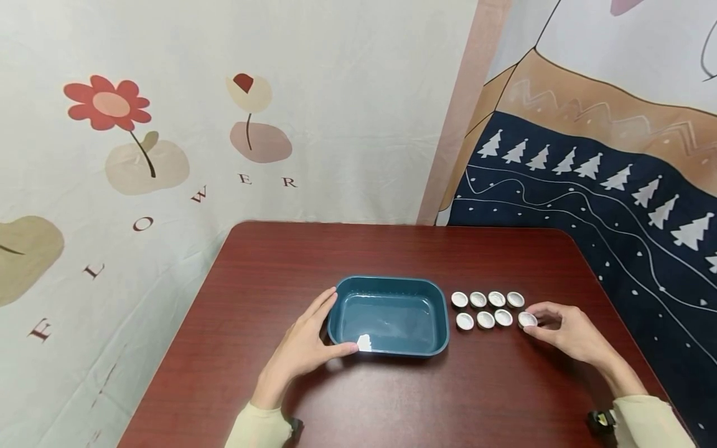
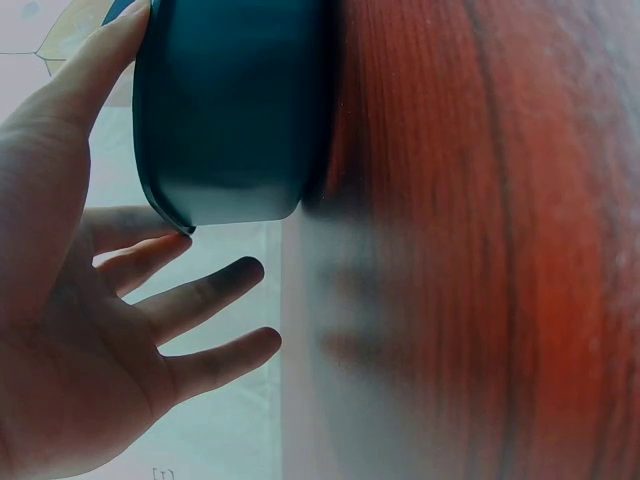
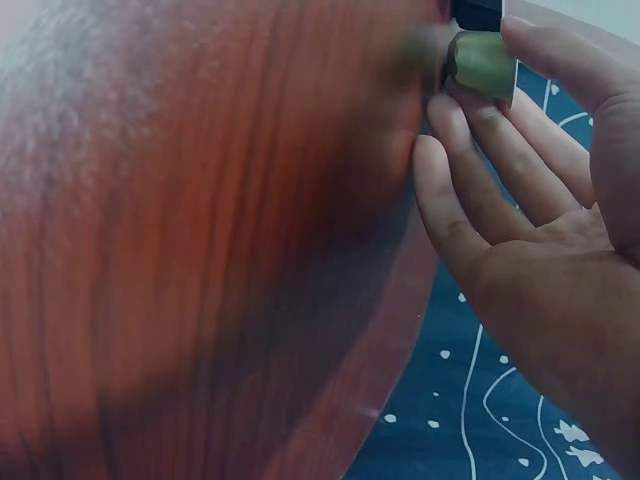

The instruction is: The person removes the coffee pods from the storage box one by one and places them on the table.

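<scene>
A dark teal rectangular dish (image 1: 392,317) sits on the table. My left hand (image 1: 305,339) spans its left end, the thumb on the near rim and straight fingers against the far-left corner. In the left wrist view, the dish's side (image 2: 235,110) shows, and the lower fingers spread free of it. To the right of the dish, several small coffee capsules (image 1: 485,320) stand in two rows, pale lids up. My right hand (image 1: 571,333) pinches the rightmost capsule (image 1: 527,320) of the near row between thumb and fingers. From the right wrist, that capsule's green side (image 3: 485,65) shows.
The reddish-brown wooden table (image 1: 409,404) has rounded far corners. Behind it hangs a pale cloth (image 1: 347,112) printed with flowers, and on the right a dark blue cloth (image 1: 560,193) with white trees. A black capsule (image 3: 477,13) stands beside the green one.
</scene>
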Demonstrator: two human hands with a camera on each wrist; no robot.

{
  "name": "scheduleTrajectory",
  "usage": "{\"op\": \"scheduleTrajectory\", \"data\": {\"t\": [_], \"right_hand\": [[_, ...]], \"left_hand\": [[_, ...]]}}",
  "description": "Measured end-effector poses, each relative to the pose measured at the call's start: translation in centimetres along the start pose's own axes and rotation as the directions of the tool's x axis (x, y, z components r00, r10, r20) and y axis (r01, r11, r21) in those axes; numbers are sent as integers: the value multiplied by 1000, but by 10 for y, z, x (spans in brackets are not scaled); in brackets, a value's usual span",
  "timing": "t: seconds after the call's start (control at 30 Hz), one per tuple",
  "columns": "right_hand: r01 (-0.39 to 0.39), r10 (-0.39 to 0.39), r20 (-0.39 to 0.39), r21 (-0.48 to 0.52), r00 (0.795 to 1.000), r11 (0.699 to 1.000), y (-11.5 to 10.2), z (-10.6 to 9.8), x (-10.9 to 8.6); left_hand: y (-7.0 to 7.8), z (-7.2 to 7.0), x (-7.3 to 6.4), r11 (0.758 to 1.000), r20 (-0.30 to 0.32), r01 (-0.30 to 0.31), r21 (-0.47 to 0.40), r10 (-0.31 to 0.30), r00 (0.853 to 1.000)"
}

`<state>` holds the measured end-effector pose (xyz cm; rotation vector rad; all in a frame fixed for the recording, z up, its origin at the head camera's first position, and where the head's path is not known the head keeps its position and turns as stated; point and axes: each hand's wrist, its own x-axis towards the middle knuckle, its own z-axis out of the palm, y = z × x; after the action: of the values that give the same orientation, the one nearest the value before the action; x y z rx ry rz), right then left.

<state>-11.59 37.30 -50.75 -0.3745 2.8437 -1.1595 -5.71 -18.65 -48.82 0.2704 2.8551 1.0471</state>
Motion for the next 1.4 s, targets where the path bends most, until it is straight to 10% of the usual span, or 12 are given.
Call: {"op": "scheduleTrajectory", "data": {"t": [1.4], "right_hand": [[-79,79,-2,13,997,997,3,4,2]], "left_hand": [[3,0,-2,1000,-11,-2,1,2,1000]]}}
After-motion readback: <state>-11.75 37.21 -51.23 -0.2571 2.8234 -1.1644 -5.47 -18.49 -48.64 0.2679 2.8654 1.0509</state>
